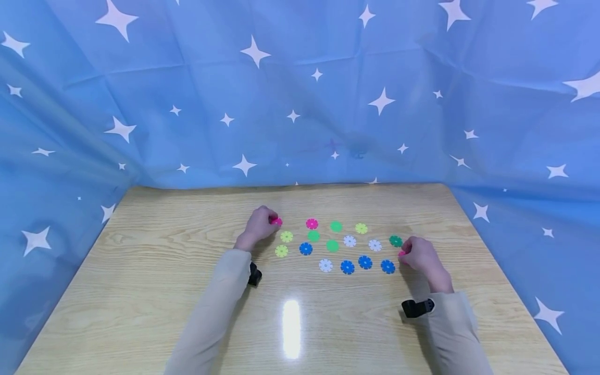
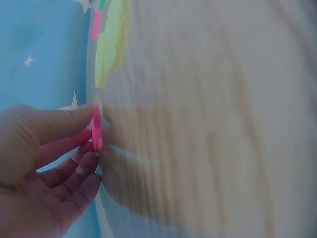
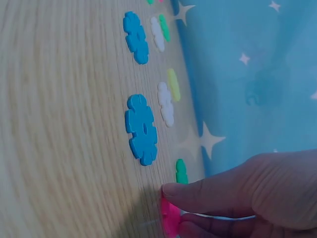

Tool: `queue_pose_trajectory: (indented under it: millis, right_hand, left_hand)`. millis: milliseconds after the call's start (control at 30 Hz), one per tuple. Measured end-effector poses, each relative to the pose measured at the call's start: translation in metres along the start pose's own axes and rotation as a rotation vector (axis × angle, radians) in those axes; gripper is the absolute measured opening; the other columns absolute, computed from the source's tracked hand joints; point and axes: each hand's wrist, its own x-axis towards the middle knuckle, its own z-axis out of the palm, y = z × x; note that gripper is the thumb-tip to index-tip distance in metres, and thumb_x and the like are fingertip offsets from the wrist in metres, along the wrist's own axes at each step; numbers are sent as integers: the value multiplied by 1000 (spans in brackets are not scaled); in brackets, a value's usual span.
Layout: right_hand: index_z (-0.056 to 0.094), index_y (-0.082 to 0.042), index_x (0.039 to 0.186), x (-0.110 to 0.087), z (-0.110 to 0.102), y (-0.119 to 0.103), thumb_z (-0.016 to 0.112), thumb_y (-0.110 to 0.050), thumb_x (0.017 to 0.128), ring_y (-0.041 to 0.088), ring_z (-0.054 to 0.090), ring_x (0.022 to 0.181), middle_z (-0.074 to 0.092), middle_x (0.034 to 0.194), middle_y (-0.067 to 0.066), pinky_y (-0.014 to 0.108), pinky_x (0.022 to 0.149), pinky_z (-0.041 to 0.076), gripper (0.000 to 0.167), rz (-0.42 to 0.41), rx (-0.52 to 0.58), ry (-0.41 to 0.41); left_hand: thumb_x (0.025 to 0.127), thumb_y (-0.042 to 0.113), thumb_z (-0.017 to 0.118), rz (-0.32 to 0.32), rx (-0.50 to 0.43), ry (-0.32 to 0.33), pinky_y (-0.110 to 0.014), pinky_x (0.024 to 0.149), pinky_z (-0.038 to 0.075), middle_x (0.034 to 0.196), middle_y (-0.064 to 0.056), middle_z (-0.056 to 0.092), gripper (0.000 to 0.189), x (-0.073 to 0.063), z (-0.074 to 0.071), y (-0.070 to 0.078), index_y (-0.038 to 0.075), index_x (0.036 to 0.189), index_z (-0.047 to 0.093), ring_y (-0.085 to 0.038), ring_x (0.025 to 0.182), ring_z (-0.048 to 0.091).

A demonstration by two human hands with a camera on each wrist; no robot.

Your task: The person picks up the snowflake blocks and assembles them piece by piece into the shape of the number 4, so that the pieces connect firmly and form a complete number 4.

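My left hand (image 1: 260, 224) is at the far left end of a group of flat notched plastic discs. Between its thumb and fingers it pinches a pink disc (image 2: 96, 126), seen nearly edge-on. My right hand (image 1: 420, 255) is at the group's right end, with thumb and fingers on another pink disc (image 3: 171, 216), partly hidden by them. Just beyond that hand lies a dark green disc (image 1: 396, 241). The nearest blue disc (image 3: 141, 130) sits to its left. Close to my left hand lie two yellow-green discs, one (image 1: 286, 236) behind the other (image 1: 281, 251).
Between the hands, several more discs lie flat on the wooden table (image 1: 140, 271), among them a pink one (image 1: 311, 224), a light green one (image 1: 336, 226) and a white one (image 1: 325, 265). A blue star-patterned cloth (image 1: 290, 140) hangs behind the table's far edge.
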Motion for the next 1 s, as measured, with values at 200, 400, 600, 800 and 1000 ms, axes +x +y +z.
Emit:
queue_pose_trajectory:
  millis: [200, 400, 600, 800, 1000]
  right_hand:
    - [57, 9, 88, 0, -1, 2, 67, 0, 77, 26, 53, 74, 57, 82, 17, 31, 59, 47, 18, 33, 16, -16]
    - [61, 5, 80, 0, -3, 6, 70, -6, 79, 21, 52, 70, 59, 77, 12, 27, 54, 43, 14, 55, 29, -24]
    - [60, 3, 78, -1, -4, 9, 73, -9, 78, 21, 50, 68, 57, 76, 10, 27, 54, 41, 17, 48, 23, -24]
    - [61, 3, 80, -3, -5, 13, 74, -10, 78, 22, 52, 71, 59, 77, 11, 27, 55, 42, 19, 72, 54, 9]
    - [67, 4, 80, -10, -7, 16, 71, -10, 81, 21, 54, 69, 63, 76, 10, 27, 55, 43, 15, 75, 104, 52]
  left_hand:
    - [82, 6, 68, -68, 18, -32, -36, 77, 52, 95, -15, 57, 21, 1, -2, 3, -7, 98, 64, -26, 85, 54]
    - [81, 6, 69, -141, -9, -57, -36, 73, 50, 92, -14, 56, 24, 0, -6, 4, -4, 97, 55, -25, 82, 52]
    - [78, -1, 69, -114, -99, 29, -33, 68, 49, 81, -11, 59, 21, -3, -4, 2, -1, 93, 54, -23, 75, 54]
    - [78, -6, 66, -62, -159, 126, -33, 64, 49, 76, -12, 59, 13, -9, -4, 0, -3, 88, 59, -23, 70, 54]
    - [82, -4, 66, -20, -236, 173, -32, 66, 53, 82, -16, 64, 7, -16, -5, 2, -6, 89, 65, -25, 74, 59]
